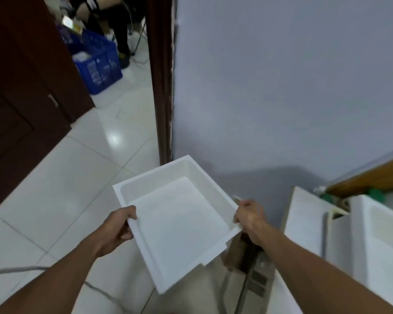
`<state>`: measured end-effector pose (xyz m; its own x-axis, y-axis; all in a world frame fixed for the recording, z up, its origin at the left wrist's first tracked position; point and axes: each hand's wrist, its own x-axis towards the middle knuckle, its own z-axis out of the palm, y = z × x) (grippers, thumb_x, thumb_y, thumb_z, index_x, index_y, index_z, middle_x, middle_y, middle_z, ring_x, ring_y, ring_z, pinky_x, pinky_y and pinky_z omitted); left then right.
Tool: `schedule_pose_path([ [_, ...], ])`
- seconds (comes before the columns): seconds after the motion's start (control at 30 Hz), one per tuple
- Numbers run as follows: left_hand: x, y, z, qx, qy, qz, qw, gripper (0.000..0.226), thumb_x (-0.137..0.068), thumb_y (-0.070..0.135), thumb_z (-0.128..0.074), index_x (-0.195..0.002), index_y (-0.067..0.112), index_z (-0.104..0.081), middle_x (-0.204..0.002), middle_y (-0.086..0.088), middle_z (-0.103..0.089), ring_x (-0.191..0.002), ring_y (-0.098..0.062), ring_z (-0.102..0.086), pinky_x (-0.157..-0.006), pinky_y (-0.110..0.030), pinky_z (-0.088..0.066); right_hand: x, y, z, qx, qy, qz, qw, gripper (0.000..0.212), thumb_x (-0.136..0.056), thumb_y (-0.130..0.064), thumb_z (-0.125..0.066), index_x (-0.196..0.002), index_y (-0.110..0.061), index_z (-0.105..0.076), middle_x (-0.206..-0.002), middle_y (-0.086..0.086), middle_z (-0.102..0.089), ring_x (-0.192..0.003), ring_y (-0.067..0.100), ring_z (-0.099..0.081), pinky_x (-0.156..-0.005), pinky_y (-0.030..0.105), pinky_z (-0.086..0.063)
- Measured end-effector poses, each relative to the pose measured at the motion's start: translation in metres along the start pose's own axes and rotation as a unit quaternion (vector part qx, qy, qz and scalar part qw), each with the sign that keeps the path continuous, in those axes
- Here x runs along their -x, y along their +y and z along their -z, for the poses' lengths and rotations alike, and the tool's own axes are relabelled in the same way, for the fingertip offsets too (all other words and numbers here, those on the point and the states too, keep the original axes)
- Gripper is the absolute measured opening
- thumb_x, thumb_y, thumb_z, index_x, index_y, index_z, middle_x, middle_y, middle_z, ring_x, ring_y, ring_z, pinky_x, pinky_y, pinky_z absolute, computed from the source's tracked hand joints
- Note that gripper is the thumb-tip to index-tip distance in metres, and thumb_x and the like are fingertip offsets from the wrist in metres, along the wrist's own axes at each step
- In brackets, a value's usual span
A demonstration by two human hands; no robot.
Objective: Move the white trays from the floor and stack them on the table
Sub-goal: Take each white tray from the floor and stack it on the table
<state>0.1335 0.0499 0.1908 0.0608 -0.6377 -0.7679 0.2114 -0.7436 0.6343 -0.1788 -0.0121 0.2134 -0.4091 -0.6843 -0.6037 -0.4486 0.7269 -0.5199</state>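
I hold a white square tray [179, 223] in the air above the tiled floor, open side up, in front of the wall. My left hand [117, 227] grips its left rim, thumb over the edge. My right hand [249, 215] grips the right rim. At the right edge stand more white trays [372, 241], one leaning upright [304, 225]; whether they rest on a table I cannot tell.
A dark wooden door frame [161, 87] and dark cabinet doors [27, 98] stand at left. A blue plastic crate [95, 57] and a seated person's legs lie beyond the doorway. A grey cable [21, 269] crosses the white tiled floor. A power strip [258, 277] lies below the tray.
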Motion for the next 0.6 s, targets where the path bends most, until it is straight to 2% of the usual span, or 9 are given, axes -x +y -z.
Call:
schedule_pose_path([
  [0.03,0.013,0.01,-0.002,0.005,0.009,-0.023,1.0,0.012,-0.072,0.009,-0.046,-0.065,0.015,-0.037,-0.058,-0.002,-0.025,-0.045,-0.015,-0.017,-0.046,-0.027,-0.017,0.016,-0.004,0.012,0.027,-0.019,0.03,0.999,0.026,-0.074,0.009,-0.054,-0.091,-0.007,-0.066,-0.099,0.017,-0.068,-0.083,0.03,-0.062,-0.067,0.034,-0.054],
  [0.1,0.041,0.03,-0.013,0.034,0.044,-0.072,0.996,0.006,-0.075,0.008,-0.049,-0.071,0.011,-0.046,-0.059,-0.004,-0.034,-0.046,-0.016,-0.024,-0.042,-0.024,-0.025,0.045,-0.007,0.033,0.066,-0.051,0.077,0.994,0.03,-0.078,0.002,-0.051,-0.101,-0.003,-0.069,-0.105,0.017,-0.071,-0.092,0.033,-0.067,-0.075,0.04,-0.06],
  [0.17,0.074,0.049,-0.029,0.05,0.058,-0.112,0.991,0.004,-0.078,0.004,-0.052,-0.077,0.006,-0.055,-0.066,-0.007,-0.051,-0.053,-0.02,-0.041,-0.05,-0.028,-0.036,0.074,-0.01,0.058,0.066,-0.072,0.088,0.991,0.035,-0.083,-0.002,-0.048,-0.115,-0.003,-0.062,-0.114,0.016,-0.067,-0.095,0.033,-0.068,-0.068,0.041,-0.062],
  [0.23,0.109,0.065,-0.047,0.037,0.041,-0.146,0.988,0.017,-0.078,0.003,-0.054,-0.09,0.004,-0.065,-0.082,-0.01,-0.065,-0.075,-0.026,-0.057,-0.064,-0.032,-0.045,0.101,-0.009,0.087,0.04,-0.081,0.079,0.993,0.034,-0.087,-0.005,-0.048,-0.12,-0.003,-0.056,-0.117,0.015,-0.064,-0.094,0.032,-0.067,-0.064,0.039,-0.063],
  [0.33,0.155,0.084,-0.074,0.023,0.02,-0.18,0.983,0.033,-0.076,0.002,-0.056,-0.107,0.003,-0.067,-0.101,-0.012,-0.069,-0.096,-0.026,-0.062,-0.074,-0.034,-0.049,0.129,-0.002,0.131,0.004,-0.057,0.083,0.995,0.029,-0.089,-0.007,-0.051,-0.118,-0.004,-0.054,-0.11,0.013,-0.063,-0.09,0.033,-0.068,-0.065,0.044,-0.063],
  [0.47,0.207,0.089,-0.113,0.006,0.008,-0.202,0.979,0.037,-0.072,-0.004,-0.057,-0.106,0.004,-0.068,-0.108,-0.018,-0.069,-0.096,-0.025,-0.062,-0.076,-0.035,-0.05,0.159,0.014,0.177,-0.042,-0.022,0.102,0.994,0.029,-0.094,-0.019,-0.057,-0.121,-0.012,-0.049,-0.114,0.009,-0.061,-0.091,0.026,-0.066,-0.055,0.029,-0.062],
  [0.53,0.231,0.081,-0.135,0.003,0.019,-0.207,0.978,0.034,-0.072,-0.005,-0.059,-0.104,0.005,-0.069,-0.11,-0.017,-0.069,-0.097,-0.03,-0.065,-0.079,-0.042,-0.055,0.176,0.025,0.199,-0.085,0.001,0.099,0.991,0.022,-0.096,-0.019,-0.054,-0.117,-0.014,-0.048,-0.115,0.008,-0.06,-0.091,0.025,-0.065,-0.062,0.031,-0.063],
  [0.6,0.252,0.065,-0.159,-0.012,0.025,-0.221,0.975,0.044,-0.068,-0.003,-0.064,-0.108,0.013,-0.067,-0.11,-0.013,-0.07,-0.099,-0.033,-0.066,-0.085,-0.05,-0.056,0.191,0.041,0.217,-0.139,0.017,0.084,0.987,0.016,-0.096,-0.012,-0.05,-0.111,-0.013,-0.045,-0.113,0.009,-0.058,-0.09,0.027,-0.064,-0.065,0.037,-0.064],
])
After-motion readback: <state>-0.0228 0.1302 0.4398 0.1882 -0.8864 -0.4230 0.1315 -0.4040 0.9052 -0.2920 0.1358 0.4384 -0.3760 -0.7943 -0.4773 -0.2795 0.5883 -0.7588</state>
